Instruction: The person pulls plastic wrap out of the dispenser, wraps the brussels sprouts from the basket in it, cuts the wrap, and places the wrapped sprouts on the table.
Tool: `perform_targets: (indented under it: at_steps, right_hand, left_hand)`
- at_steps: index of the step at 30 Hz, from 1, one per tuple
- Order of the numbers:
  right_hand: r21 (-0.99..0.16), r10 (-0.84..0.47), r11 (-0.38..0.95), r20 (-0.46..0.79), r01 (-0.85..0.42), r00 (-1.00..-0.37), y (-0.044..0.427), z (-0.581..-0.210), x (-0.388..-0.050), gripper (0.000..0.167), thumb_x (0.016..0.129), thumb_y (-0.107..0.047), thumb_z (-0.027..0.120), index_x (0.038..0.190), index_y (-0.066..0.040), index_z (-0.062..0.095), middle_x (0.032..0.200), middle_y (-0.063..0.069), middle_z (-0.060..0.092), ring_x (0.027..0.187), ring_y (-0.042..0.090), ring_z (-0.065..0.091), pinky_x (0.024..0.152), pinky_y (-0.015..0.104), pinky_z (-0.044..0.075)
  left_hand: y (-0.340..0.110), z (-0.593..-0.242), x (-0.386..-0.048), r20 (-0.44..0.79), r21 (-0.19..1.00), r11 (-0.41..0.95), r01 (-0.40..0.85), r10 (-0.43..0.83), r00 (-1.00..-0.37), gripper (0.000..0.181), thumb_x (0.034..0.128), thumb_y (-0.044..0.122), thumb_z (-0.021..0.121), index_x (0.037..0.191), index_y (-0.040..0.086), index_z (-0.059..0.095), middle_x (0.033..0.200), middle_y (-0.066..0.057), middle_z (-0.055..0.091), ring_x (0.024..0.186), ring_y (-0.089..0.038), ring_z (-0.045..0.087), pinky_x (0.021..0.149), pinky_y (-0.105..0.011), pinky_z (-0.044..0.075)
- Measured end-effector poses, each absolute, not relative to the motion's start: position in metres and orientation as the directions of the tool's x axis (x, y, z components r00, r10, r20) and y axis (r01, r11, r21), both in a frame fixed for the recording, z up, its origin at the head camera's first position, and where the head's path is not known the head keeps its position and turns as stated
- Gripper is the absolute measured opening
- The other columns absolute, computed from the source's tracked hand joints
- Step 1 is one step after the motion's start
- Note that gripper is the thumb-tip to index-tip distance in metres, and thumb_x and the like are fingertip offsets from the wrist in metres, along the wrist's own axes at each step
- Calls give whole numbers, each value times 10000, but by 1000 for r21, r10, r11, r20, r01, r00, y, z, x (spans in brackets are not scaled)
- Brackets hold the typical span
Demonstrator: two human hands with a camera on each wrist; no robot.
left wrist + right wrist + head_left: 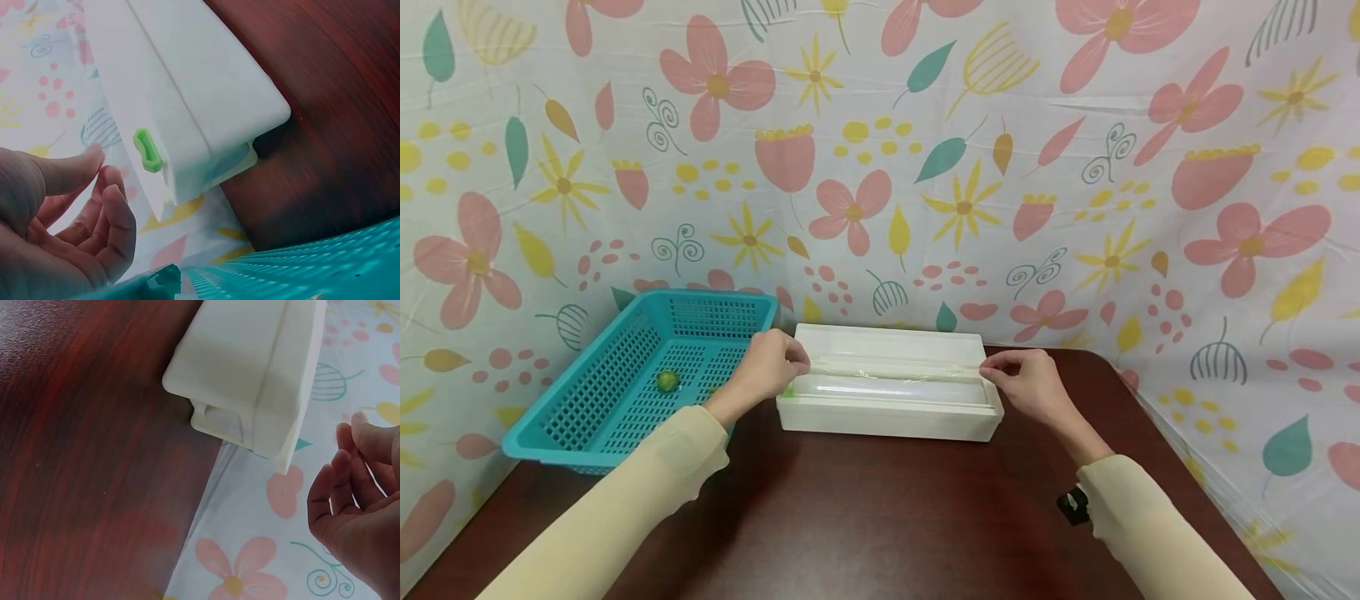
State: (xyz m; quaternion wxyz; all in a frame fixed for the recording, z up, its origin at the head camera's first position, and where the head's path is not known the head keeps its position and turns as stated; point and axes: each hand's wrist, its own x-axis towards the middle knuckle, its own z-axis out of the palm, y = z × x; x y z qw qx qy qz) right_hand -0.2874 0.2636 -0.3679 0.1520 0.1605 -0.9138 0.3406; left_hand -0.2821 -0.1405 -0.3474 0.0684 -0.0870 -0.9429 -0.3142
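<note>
A white box (pixel 887 422) with its lid (pixel 887 343) raised lies at the table's far side, a roll of clear film (pixel 880 388) inside. Between the hands runs the wrinkled edge of the film (pixel 910 375). Its left end is pinched by my left hand (pixel 763 367), thumb against index finger. At the other end, my right hand (pixel 1030 383) pinches it the same way. Close to the left hand (pixel 81 219), a green piece (pixel 148 150) sits on the box's end. In the right wrist view, the right hand (pixel 362 494) is beside the box (pixel 231 356); the film is hard to see.
A teal perforated basket (pixel 561 456) stands left of the box, close to the left forearm, with a small green round item (pixel 667 381) inside. Behind the dark red table (pixel 880 517) hangs a flower-patterned cloth (pixel 850 275).
</note>
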Motion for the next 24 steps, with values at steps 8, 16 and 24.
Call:
perform_targets:
  at_steps: [8,16,24]
  right_hand:
    - [-588,-160,716,386,-377,-908,263,-362,-286,77,979,-105,764,973,-44,811,861,53,752,741,220,625,609,292,488]
    - [-596,-146,716,382,-364,-913,265,-357,-282,85,982,-111,761,980,-42,811,880,65,761,750,223,639,601,277,485]
    - [-592,-157,705,406,-390,-900,266,-353,-281,76,979,-104,764,965,-46,812,894,71,768,758,236,645,588,273,472]
  left_hand:
    - [-139,-343,-280,185,583,788,199,110,-977,62,965,72,766,943,51,820,968,-97,761,875,-254,662,779,-409,590]
    - [-137,-338,-274,190,584,787,200,107,-976,71,972,83,761,944,56,821,959,-83,767,893,-249,678,793,-417,588]
    - [-138,-334,-269,203,585,786,199,96,-975,72,973,99,767,948,63,823,925,-67,766,874,-248,675,779,-424,581]
